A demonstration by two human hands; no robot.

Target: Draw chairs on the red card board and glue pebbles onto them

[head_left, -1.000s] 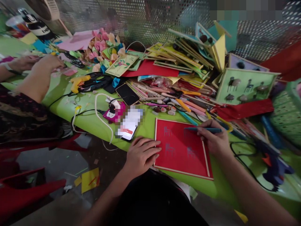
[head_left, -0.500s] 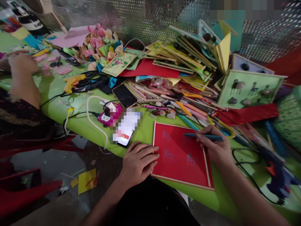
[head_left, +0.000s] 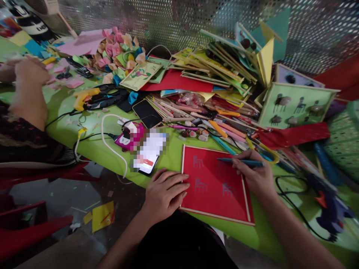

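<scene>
A red card (head_left: pixel 215 201) with pale strips along its edges lies in front of me on the green table. Several small chairs are drawn on it in dark lines. My right hand (head_left: pixel 254 173) grips a dark teal pen (head_left: pixel 248 162), its tip at the card's upper right part, where a drawing is partly hidden by the pen and fingers. My left hand (head_left: pixel 166 190) rests with fingers stretched out on the card's left edge. Just beyond the left hand lies a phone (head_left: pixel 150 153) with a lit screen.
Behind the card are small stones (head_left: pixel 196 133), pens and sticks. Framed cards (head_left: pixel 215 67) are piled at the back, beside a green card with stone figures (head_left: pixel 297 106). A glue gun (head_left: pixel 333 209) with a cord lies right. Another person's arm (head_left: pixel 29 89) is at left.
The view has shifted very slightly. The pen tip stays at about the same place on the card, and my left hand keeps its place.
</scene>
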